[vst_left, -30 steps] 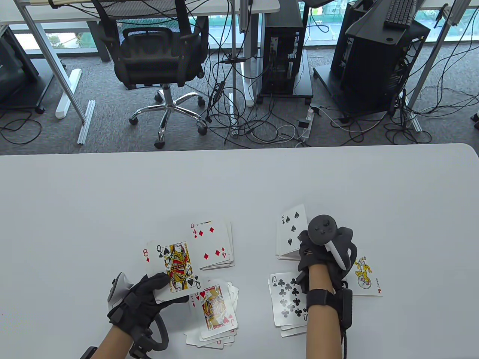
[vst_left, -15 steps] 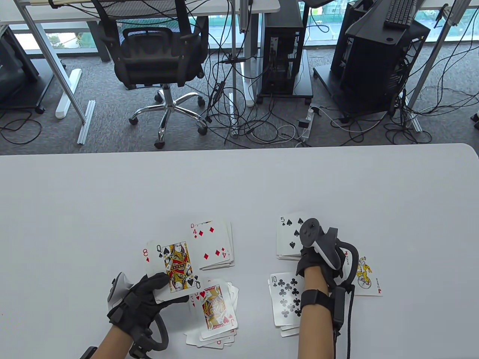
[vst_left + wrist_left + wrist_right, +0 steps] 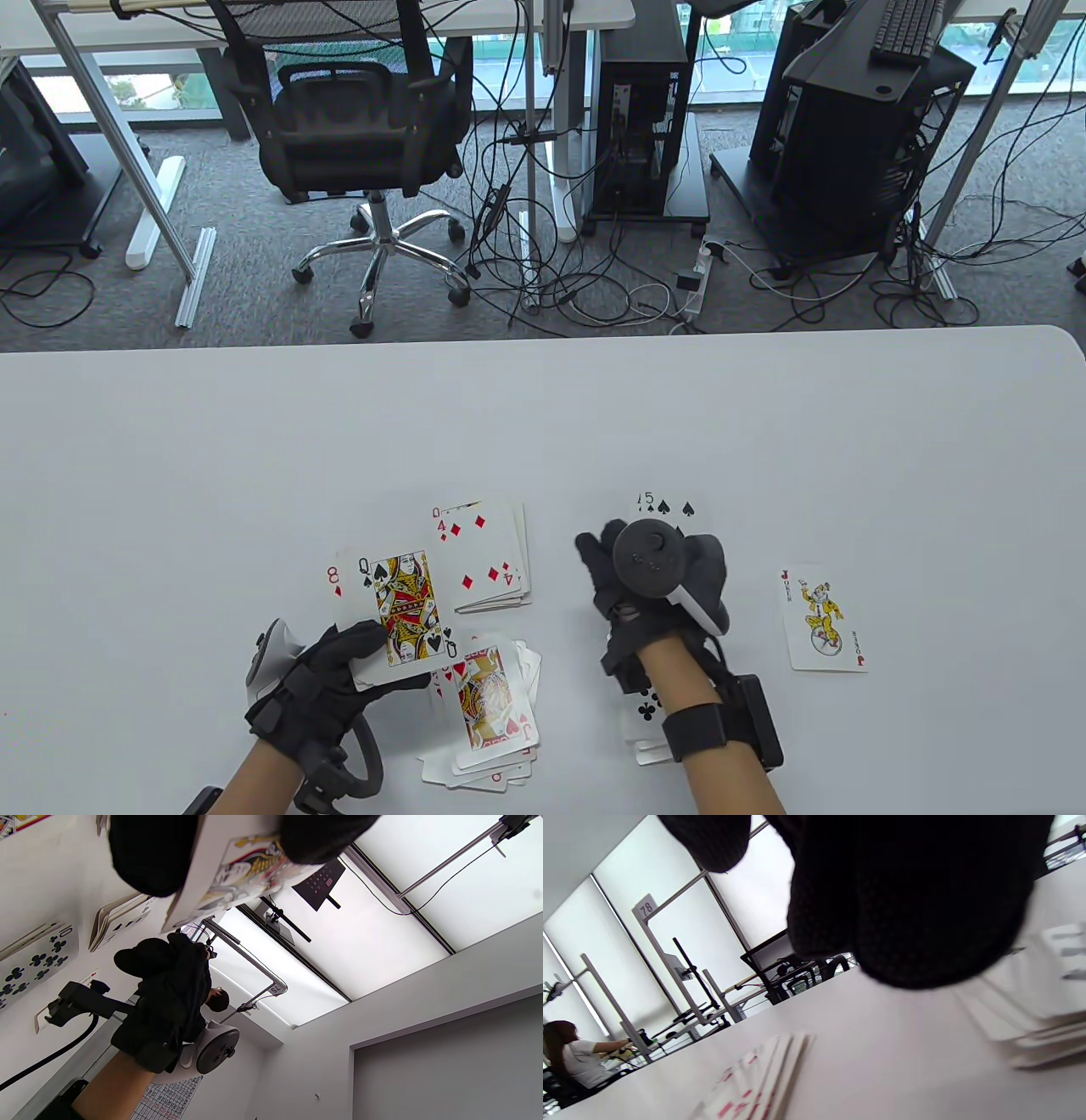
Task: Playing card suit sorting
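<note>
My left hand (image 3: 361, 658) holds a small fan of cards just above the table, with the queen of spades (image 3: 400, 604) on top and an eight of diamonds (image 3: 333, 581) behind it. In the left wrist view its fingers (image 3: 148, 853) pinch the queen (image 3: 237, 870). My right hand (image 3: 607, 564) hovers with loosely curled fingers and holds nothing. It hides most of the spade pile topped by a five (image 3: 666, 507), and its forearm covers the club pile (image 3: 649, 709). The diamond pile (image 3: 484, 556) shows a four. The heart pile (image 3: 484, 705) shows a jack.
A joker (image 3: 823, 618) lies alone to the right of my right hand. The white table (image 3: 543, 407) stretches wide beyond the piles. Past its far edge stand an office chair (image 3: 356, 127), computer towers and cables on the floor.
My right hand has moved left from the spade pile and joker to the gap between the piles, uncovering the joker and covering the ten of clubs. The left hand has stayed put.
</note>
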A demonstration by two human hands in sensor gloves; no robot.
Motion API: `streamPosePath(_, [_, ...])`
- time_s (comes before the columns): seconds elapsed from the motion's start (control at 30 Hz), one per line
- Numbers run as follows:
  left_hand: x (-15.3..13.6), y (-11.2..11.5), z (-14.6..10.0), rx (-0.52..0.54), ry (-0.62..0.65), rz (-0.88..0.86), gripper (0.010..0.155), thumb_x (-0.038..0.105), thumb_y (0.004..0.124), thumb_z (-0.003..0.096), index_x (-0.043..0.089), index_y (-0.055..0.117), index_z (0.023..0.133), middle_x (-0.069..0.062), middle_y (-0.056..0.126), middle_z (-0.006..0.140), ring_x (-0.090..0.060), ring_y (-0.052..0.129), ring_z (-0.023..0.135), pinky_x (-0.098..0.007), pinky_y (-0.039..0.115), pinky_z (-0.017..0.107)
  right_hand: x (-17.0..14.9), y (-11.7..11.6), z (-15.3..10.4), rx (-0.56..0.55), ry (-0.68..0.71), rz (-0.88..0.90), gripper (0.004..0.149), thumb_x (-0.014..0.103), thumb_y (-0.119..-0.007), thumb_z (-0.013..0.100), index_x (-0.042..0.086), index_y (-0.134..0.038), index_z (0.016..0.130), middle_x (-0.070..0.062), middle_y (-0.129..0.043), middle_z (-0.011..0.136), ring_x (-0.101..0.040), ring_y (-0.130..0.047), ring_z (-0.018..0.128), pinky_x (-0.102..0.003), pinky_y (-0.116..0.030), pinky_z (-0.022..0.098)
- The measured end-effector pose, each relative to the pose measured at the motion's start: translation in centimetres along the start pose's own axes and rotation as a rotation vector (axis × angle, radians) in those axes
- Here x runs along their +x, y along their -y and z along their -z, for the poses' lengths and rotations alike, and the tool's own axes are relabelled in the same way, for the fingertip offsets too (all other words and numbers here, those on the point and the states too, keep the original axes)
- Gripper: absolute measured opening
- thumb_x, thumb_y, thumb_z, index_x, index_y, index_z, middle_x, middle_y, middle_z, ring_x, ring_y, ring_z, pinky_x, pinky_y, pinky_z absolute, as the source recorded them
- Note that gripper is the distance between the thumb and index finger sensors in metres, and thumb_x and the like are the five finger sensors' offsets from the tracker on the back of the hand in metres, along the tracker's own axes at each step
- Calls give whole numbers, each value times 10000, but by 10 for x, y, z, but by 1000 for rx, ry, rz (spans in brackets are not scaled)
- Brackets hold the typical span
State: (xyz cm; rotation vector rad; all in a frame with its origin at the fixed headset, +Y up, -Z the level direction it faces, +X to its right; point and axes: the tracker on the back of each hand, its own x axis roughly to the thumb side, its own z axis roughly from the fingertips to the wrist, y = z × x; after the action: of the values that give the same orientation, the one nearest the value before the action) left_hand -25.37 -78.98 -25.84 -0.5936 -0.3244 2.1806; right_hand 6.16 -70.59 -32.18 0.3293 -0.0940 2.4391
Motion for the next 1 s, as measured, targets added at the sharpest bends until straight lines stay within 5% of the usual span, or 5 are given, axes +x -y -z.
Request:
streamPosePath(0.2, [-1,0,0,-1,-4,1,528,320,661,630,200,434,1091,-83,605,1105,-336,773,939,-441,788,597,56,-49,-16,188,178,248,678,401,-639,560,-223,-640,827,-204,-920,508,-348,-963,261,-572,-777,394])
streamPosePath(0.37, [-1,1,0,-7,-8,5,528,321,664,628,202,436,1090,-80,608,1105,-334,776,938,-441,789,596,80,-76,-26,224,275,218,848,510,-674,528,-231,-498,901,-243,-860,617,-390,-937,366,-613,-738,434])
streamPosePath(0.53, [0,1,0,-8,-6,27,527,322,666,628,205,440,1089,-84,604,1106,-335,766,943,-444,782,601,74,-79,-25,185,258,220,806,469,-708,518,-224,-513,879,-214,-863,607,-363,-946,355,-592,-752,433])
streamPosePath(0.73, [-1,1,1,-14,-12,22,525,323,667,627,208,444,1088,-55,602,1109,-338,756,950,-450,776,605,64,-74,-25,119,189,354,570,321,-743,504,-177,-677,775,-120,-927,462,-270,-978,223,-521,-813,376])
streamPosePath(1.0, [-1,1,0,-12,-5,22,520,315,662,626,206,448,1087,-84,611,1103,-334,770,942,-444,784,599,42,-60,-21,58,75,417,499,272,-700,522,-166,-694,761,-111,-932,452,-261,-981,212,-512,-819,368])
